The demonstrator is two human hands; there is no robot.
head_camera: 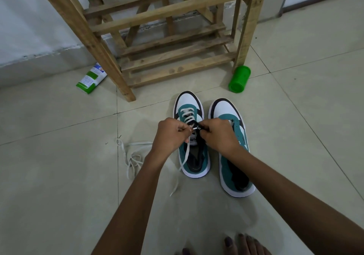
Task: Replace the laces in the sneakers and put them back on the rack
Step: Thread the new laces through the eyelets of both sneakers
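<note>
Two teal, white and black sneakers stand side by side on the tiled floor, toes pointing away from me. The left sneaker (189, 105) has a white lace (188, 116) crossed through its lower eyelets. My left hand (171, 134) pinches the lace's end beside the tongue, and the lace's tail trails down to the floor. My right hand (218, 134) pinches the shoe's upper edge near an eyelet. The right sneaker (226, 109) shows no lace across its front. A loose white lace (132, 156) lies tangled on the floor to the left.
A wooden slatted shoe rack (167, 44) stands just beyond the sneakers against the wall. A green cylindrical container (239, 79) lies by the rack's right leg. A green and white packet (91, 78) lies by its left leg. My bare toes (242, 245) show at the bottom edge.
</note>
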